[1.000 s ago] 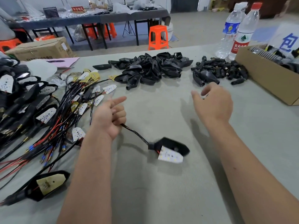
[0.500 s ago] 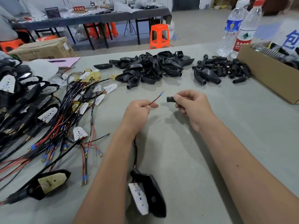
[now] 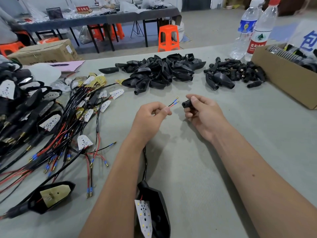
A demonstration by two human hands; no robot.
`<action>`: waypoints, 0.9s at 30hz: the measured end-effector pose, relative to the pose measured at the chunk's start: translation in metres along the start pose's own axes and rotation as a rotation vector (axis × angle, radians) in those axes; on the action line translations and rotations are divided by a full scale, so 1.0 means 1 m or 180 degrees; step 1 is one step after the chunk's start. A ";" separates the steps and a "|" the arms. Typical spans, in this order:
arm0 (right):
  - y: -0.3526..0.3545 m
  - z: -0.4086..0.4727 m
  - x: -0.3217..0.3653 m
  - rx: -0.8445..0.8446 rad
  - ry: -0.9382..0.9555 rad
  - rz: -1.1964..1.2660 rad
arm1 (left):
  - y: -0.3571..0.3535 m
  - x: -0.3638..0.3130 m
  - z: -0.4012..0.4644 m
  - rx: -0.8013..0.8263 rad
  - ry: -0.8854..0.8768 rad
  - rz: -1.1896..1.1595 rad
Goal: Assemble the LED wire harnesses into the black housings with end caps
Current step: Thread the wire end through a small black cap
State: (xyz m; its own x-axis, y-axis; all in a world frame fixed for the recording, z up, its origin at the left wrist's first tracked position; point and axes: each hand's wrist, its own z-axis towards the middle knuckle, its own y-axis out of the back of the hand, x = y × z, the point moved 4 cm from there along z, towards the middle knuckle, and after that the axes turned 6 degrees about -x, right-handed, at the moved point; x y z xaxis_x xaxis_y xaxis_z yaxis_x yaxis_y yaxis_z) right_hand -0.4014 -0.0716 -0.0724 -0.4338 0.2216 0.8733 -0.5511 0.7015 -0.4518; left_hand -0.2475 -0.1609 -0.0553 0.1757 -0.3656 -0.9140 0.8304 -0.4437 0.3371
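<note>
Black end cap (image 3: 187, 104) between hands (image 3: 202, 114)

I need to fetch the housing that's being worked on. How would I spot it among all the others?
Follow the wire down from the left hand to the table's near edge. That housing lies alone between the forearms, its white LED board hanging out.

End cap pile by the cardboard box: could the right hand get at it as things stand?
Probably not yet: the table between is bare, but the right hand already grips an end cap, so it must free itself before reaching the end cap pile.
</note>
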 end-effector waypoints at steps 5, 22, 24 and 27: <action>-0.001 -0.001 -0.001 -0.0031 0.0006 0.0032 | -0.002 0.001 0.001 0.0113 0.0003 -0.0044; -0.010 -0.009 -0.004 0.0421 0.0638 -0.0952 | -0.006 0.005 -0.001 -0.0235 0.0601 -0.0349; -0.009 -0.009 -0.004 0.0337 0.0679 -0.0905 | -0.005 0.007 0.000 -0.0353 0.0747 -0.0583; -0.010 -0.010 -0.004 0.0396 0.0696 -0.0896 | -0.001 0.008 0.001 -0.0572 0.0697 -0.0737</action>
State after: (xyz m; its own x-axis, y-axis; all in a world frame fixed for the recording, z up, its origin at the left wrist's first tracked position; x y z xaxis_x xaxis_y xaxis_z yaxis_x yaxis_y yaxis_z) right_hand -0.3873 -0.0725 -0.0700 -0.0981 0.1805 0.9787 -0.7153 0.6710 -0.1955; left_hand -0.2472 -0.1641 -0.0632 0.0650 -0.0798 -0.9947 0.9377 -0.3362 0.0882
